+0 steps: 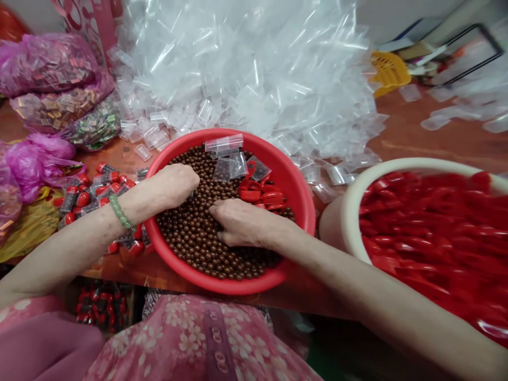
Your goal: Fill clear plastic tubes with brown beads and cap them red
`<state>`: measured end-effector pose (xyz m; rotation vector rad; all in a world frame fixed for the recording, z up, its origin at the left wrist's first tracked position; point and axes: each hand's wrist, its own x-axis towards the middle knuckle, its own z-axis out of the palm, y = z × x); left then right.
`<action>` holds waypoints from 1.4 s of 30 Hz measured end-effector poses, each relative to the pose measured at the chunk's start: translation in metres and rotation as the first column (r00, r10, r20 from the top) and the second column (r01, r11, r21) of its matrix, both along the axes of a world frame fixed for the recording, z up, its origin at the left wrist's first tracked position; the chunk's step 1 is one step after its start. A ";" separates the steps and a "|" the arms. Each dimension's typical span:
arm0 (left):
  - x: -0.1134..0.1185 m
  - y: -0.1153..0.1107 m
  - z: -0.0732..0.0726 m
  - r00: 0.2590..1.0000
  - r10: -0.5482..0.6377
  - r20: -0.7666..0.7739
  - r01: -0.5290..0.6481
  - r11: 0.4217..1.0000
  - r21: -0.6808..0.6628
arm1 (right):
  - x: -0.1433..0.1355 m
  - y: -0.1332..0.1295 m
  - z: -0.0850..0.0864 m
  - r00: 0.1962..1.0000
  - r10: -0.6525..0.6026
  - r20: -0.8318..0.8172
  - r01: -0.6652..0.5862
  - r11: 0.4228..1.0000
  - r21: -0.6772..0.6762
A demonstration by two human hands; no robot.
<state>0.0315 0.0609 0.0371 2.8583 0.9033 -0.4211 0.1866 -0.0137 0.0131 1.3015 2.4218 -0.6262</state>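
From where I stand, both hands are in the red basin [232, 287], set on the brown surface [428, 127] at the middle of the frame. It's well filled with small brown balls [214, 254]. The left hand [178, 185], below a green bead bracelet [119, 210], is over the balls at the basin's left side; its fingers curl under, so I can't tell how closed that grip is or what it has. The right hand [246, 225] has its fingertips down among the balls near the centre, the grip partly open, thumb apart from the fingers; whether it has hold of any, I can't tell.

Just behind the right hand lie red plastic pieces [264, 194] and a few clear sleeves [230, 165], inside the basin. A huge heap of clear plastic pieces [254, 79] fills the upper middle. At the right, a cream tub [353, 222] brims with red parts [428, 233]. Red-capped clear containers [99, 190] lie left of the basin, beside pink bags [47, 69].
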 end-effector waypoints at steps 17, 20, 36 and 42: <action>-0.004 0.011 -0.049 0.927 0.163 0.337 0.054 0.833 -0.550 | 0.044 -0.030 -0.010 0.715 -0.325 -0.619 0.333 0.937 -0.107; -0.011 0.009 -0.045 0.824 0.365 0.433 0.081 0.680 -0.728 | 0.044 -0.031 -0.012 0.667 -0.370 -0.646 0.369 0.918 -0.145; -0.025 -0.021 -0.032 0.551 0.714 0.432 0.195 0.393 -0.898 | 0.030 -0.028 -0.011 0.763 -0.309 -0.568 0.345 0.937 -0.046; -0.028 -0.027 -0.027 0.460 0.733 0.502 0.254 0.433 -0.865 | 0.027 -0.031 -0.014 0.842 -0.261 -0.471 0.293 0.956 -0.005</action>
